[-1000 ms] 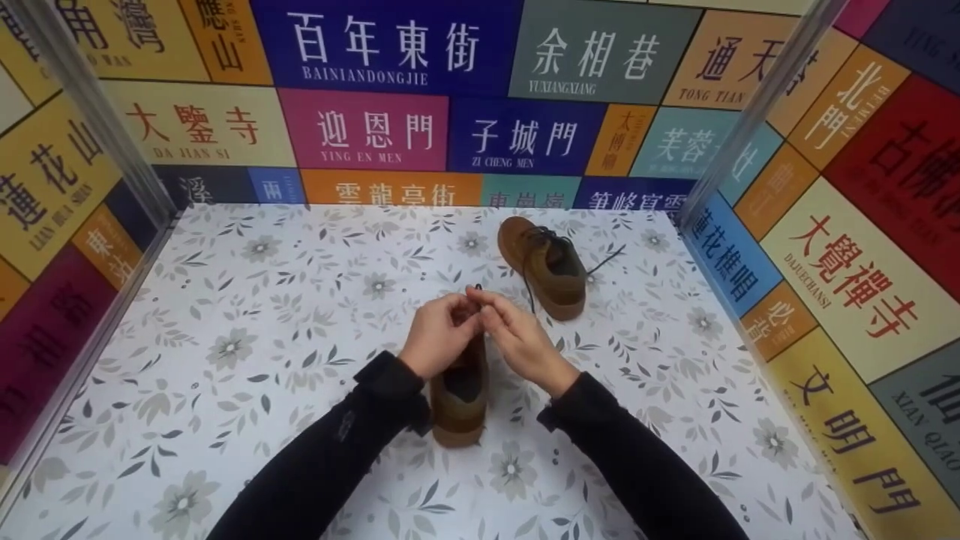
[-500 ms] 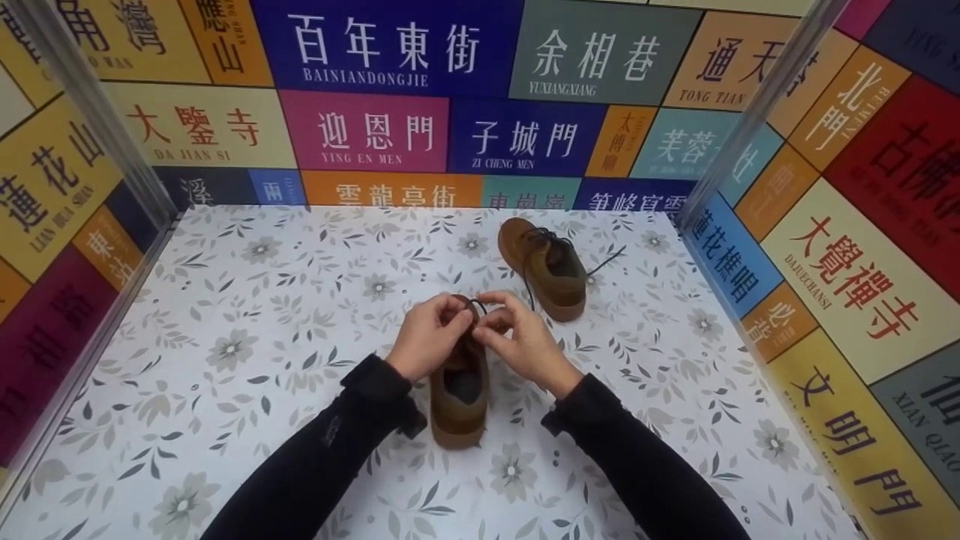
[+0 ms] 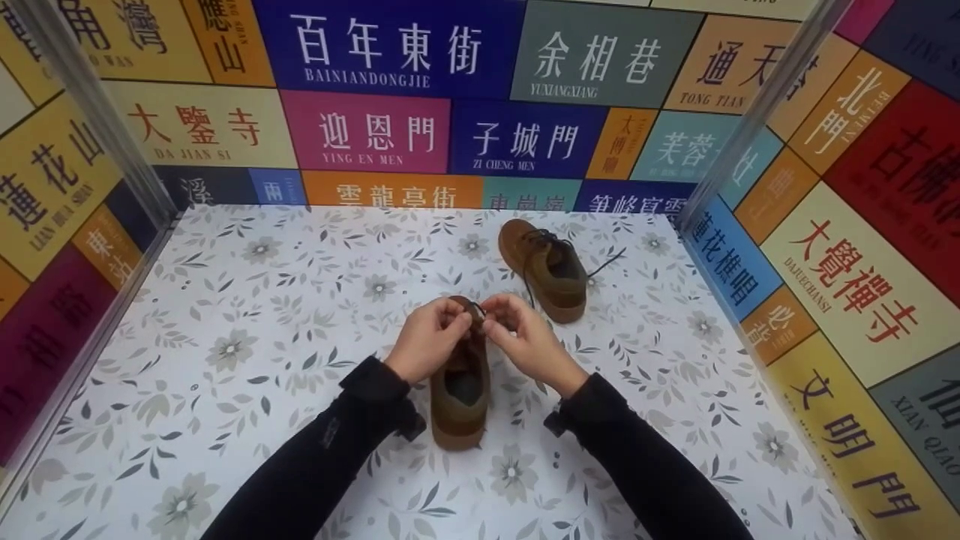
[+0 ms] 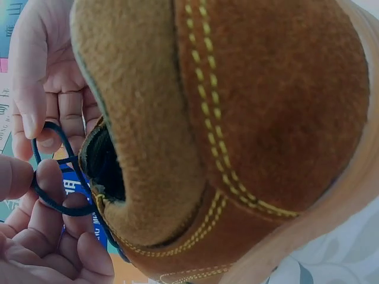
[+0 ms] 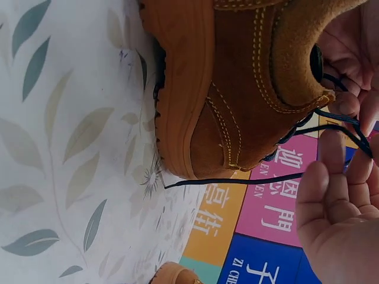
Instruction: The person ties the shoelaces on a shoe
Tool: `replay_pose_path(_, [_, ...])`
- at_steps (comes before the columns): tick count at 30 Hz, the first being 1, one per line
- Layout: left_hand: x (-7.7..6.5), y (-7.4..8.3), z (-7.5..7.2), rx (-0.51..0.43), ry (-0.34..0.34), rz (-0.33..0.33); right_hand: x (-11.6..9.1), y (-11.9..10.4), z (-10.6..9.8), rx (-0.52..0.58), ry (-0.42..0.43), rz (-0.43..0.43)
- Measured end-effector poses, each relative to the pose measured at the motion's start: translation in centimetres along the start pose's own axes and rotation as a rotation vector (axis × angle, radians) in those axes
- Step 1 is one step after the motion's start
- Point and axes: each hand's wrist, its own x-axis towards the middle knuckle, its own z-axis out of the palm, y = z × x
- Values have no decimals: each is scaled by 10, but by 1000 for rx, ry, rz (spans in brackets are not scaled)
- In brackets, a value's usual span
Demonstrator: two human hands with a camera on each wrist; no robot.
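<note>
A brown suede shoe (image 3: 459,424) stands upright, toe pointing away from me. My left hand (image 3: 426,337) and right hand (image 3: 531,341) meet above its front. Between them is the dark shoelace (image 4: 64,208), bent into a loop in the left wrist view. My left thumb and fingers pinch one side of that loop; my right thumb and fingertips pinch the lace just opposite. A loose lace end (image 5: 237,181) hangs past the shoe's side in the right wrist view. My hands hide most of the toe and eyelets in the head view.
A matching brown shoe (image 3: 559,296) lies farther back on the right, its lace end trailing right. White floral cloth (image 3: 300,450) covers the surface. Colourful panels (image 3: 367,131) with printed characters enclose the back and sides.
My hands were close together over the lace, then drew slightly apart and nearer to me. The right fingers moved out, then back in to pinch the lace. Both shoes have stayed in place.
</note>
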Motion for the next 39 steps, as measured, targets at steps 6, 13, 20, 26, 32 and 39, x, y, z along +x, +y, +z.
replay_pose_path(6, [0,-1,0,-30,9,-1,1,1,-2,-34,33,-22])
replay_pose_path(13, [0,-1,-2,-40,18,-4,5,21,-3,-17,54,-44])
replay_pose_path(20, [0,-1,-3,-53,17,-13,7,31,-8,-57,43,-88])
replay_pose_path(26, [1,-2,-2,-63,21,-25,6,32,-16,-203,-4,-151])
replay_pose_path(32, [-1,-3,-2,-73,35,-32,4,35,-23,-464,-34,-217])
replay_pose_path(39, [0,-5,-4,-81,38,-41,1,37,-29,-550,-36,-198])
